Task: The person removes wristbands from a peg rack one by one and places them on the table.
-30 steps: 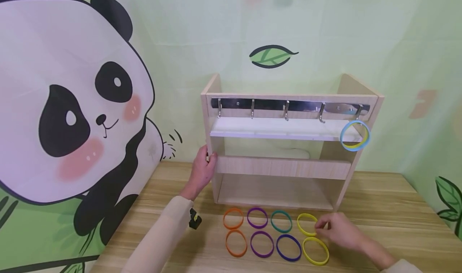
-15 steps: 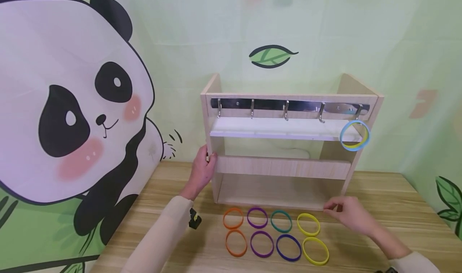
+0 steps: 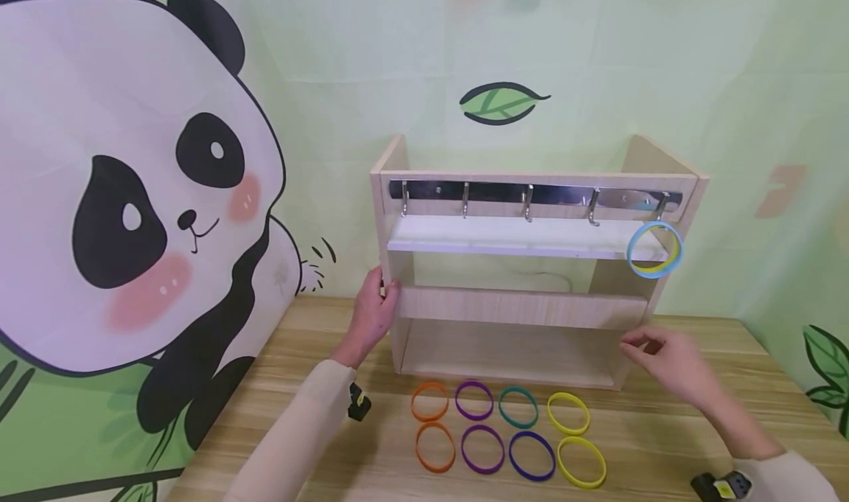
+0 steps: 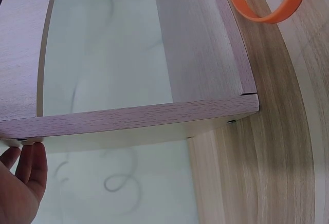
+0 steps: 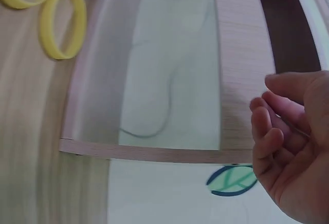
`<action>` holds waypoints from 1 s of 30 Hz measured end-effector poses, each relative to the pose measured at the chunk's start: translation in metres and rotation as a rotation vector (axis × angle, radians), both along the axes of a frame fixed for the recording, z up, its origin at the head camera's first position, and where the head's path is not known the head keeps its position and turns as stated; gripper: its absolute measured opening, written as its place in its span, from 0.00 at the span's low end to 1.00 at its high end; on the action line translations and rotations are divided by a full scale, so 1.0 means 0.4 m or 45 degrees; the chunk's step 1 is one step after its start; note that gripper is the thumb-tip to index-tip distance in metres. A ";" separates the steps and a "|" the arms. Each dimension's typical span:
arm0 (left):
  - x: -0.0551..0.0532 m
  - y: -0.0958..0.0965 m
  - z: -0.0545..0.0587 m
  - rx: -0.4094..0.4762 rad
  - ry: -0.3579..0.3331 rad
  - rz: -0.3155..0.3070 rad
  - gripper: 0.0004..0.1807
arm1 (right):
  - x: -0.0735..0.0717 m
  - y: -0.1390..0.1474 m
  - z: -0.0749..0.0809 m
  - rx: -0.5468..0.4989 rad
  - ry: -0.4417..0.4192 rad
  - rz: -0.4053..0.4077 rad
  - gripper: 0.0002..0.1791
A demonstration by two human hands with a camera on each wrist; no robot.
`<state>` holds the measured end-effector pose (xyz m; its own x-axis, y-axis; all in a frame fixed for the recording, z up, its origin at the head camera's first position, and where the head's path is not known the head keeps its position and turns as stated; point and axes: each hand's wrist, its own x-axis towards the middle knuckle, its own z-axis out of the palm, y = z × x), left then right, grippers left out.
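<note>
A small wooden shelf stands on the table with a metal rail of several hooks across its upper front. From the rightmost hook hang a light blue wristband and a yellow one behind it. My left hand holds the shelf's left side panel, its fingertips against the outer face in the left wrist view. Beside the shelf's lower right side is my right hand, fingers loosely curled, nothing seen in them. Two rows of wristbands lie in front: orange, purple, teal, dark blue and yellow.
The wooden table runs back to a pale green cloth backdrop printed with a large panda and leaves. A white board forms the shelf's upper level. Small black devices sit at both wrists.
My right hand has moved up and to the right, from the far yellow wristband to beside the shelf's lower right side. That wristband stays on the table. My left hand keeps its place.
</note>
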<state>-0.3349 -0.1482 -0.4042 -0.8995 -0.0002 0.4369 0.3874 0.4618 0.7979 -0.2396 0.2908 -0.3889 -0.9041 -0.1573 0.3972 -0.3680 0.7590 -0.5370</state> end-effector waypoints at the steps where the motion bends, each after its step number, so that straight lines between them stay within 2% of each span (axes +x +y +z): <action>1: 0.000 0.000 0.000 0.000 0.000 0.003 0.25 | 0.000 0.002 0.008 -0.005 0.031 -0.028 0.05; 5: -0.001 0.000 -0.002 0.004 -0.002 0.003 0.25 | 0.004 0.010 0.041 -0.037 0.178 -0.120 0.06; 10: 0.000 0.000 -0.002 0.011 0.000 -0.005 0.25 | 0.009 0.021 0.080 -0.116 0.269 -0.197 0.08; 14: -0.001 0.000 -0.002 0.007 -0.003 -0.004 0.25 | 0.011 0.030 0.109 -0.167 0.297 -0.275 0.10; 20: -0.001 0.000 -0.005 0.011 -0.011 -0.006 0.25 | 0.015 0.044 0.147 -0.257 0.273 -0.359 0.16; 30: -0.001 0.001 -0.002 0.003 -0.002 0.005 0.25 | 0.004 0.030 0.214 -0.365 0.443 -0.450 0.15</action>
